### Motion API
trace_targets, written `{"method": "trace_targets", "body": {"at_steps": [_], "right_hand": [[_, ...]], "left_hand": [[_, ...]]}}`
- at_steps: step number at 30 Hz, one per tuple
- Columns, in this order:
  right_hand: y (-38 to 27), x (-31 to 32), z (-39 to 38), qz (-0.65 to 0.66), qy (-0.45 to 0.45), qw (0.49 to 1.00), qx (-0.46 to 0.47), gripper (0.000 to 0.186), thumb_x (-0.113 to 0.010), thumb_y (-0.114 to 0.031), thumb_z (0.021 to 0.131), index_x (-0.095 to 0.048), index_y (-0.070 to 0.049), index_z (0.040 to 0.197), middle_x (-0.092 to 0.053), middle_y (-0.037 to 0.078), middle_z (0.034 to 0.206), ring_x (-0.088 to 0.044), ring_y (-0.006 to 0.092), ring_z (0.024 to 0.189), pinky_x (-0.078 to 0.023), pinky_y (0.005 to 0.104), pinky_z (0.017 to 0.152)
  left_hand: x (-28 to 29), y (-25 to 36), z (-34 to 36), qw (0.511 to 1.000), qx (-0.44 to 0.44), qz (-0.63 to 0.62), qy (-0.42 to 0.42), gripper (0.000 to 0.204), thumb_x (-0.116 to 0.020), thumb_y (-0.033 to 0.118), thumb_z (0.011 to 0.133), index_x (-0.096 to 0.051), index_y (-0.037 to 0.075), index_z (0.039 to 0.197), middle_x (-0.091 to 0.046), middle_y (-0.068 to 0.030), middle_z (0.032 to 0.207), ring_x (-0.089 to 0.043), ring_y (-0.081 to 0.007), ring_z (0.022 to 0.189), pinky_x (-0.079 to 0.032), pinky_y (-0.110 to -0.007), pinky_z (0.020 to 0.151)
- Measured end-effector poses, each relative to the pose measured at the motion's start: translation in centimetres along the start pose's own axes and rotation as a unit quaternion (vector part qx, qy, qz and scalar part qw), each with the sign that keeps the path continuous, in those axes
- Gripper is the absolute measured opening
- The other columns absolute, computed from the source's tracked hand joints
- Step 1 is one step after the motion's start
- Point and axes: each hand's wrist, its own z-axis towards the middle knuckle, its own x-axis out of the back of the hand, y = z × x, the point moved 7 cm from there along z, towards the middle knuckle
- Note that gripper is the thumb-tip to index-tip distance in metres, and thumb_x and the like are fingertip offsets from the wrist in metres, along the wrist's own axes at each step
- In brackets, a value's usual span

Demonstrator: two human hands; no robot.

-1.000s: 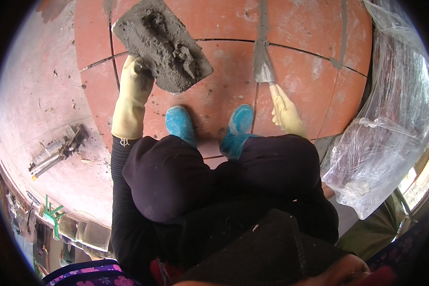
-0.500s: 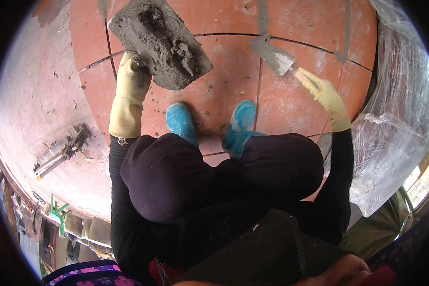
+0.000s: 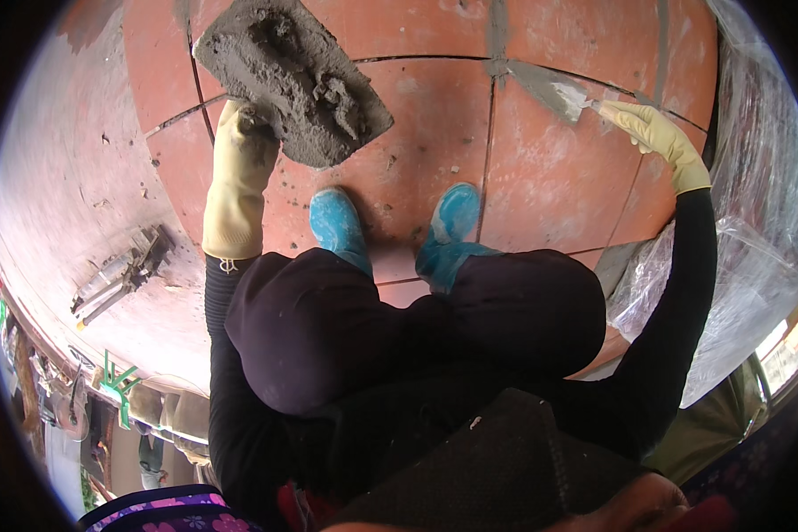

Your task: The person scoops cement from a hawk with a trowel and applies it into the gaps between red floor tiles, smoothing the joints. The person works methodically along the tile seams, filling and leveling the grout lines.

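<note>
In a pale yellow rubber glove, my left hand point(image 3: 244, 146) is closed at the near left edge of a mortar board point(image 3: 211, 55); its grip is mostly hidden beneath. Wet grey mortar point(image 3: 297, 84) is heaped over the board. My right hand point(image 3: 645, 129), gloved alike, wraps round the handle of a pointing trowel point(image 3: 559, 96). The trowel's mortar-smeared blade lies low over a red floor tile, its tip at a crossing of the joints. Grey mortar fills the joint point(image 3: 496, 35) running away from that crossing, while the joint point(image 3: 488, 168) on the near side shows dark.
My blue boots point(image 3: 337, 223) stand on the red tiles point(image 3: 399, 115). Clear plastic sheeting point(image 3: 745, 239) covers something along the right. A mortar-crusted metal tool point(image 3: 124, 275) lies on the dusty floor at left. Behind it are a green plastic piece point(image 3: 120, 387) and clutter.
My right hand and trowel have moved right and slightly away from me, and the blade tip now sits at the joint crossing. The left hand and loaded board have hardly moved.
</note>
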Motion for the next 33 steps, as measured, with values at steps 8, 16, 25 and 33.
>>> {"method": "trace_targets", "body": {"at_steps": [8,16,25,33], "right_hand": [[3.7,2.2,-1.5,-0.018,0.075,0.995,-0.069,0.054,-0.065,-0.054,0.092,-0.067,-0.018,0.133,-0.062,-0.01,0.093,-0.039,0.0072,0.063,-0.033,0.0221,0.052],[3.4,-1.4,-0.8,0.019,0.1,0.995,-0.003,0.053,-0.062,-0.05,0.094,-0.066,-0.014,0.133,-0.062,-0.007,0.093,-0.045,0.0048,0.068,-0.036,0.0225,0.054],[-1.6,-0.9,2.1,0.224,0.18,0.952,0.104,0.05,-0.056,-0.042,0.101,-0.056,-0.015,0.144,-0.056,-0.005,0.086,-0.046,0.0059,0.066,-0.036,0.0201,0.054],[-17.1,0.5,5.1,0.169,0.302,0.935,0.079,0.058,-0.055,-0.047,0.101,-0.054,-0.006,0.141,-0.058,0.001,0.084,-0.055,0.0093,0.071,-0.043,0.0214,0.062]], "left_hand": [[-0.3,1.4,-0.2,0.95,-0.086,0.299,0.021,0.012,-0.066,-0.002,0.079,-0.062,0.002,0.089,-0.06,-0.0095,0.087,-0.065,-0.0241,0.083,-0.053,-0.033,0.072],[0.4,-4.0,0.3,0.961,0.148,-0.215,0.095,0.006,-0.059,0.009,0.088,-0.057,0.003,0.09,-0.059,-0.0092,0.089,-0.062,-0.0232,0.087,-0.051,-0.035,0.08],[0.5,-4.9,-0.2,0.962,0.176,-0.179,0.112,0.016,-0.065,0.016,0.086,-0.057,0.003,0.09,-0.061,-0.0095,0.092,-0.06,-0.0215,0.086,-0.05,-0.032,0.077],[-1.1,-3.7,-0.2,0.902,0.243,-0.322,0.151,0.012,-0.063,0.012,0.085,-0.058,0.004,0.093,-0.062,-0.0083,0.091,-0.061,-0.0207,0.081,-0.051,-0.033,0.072]]}}
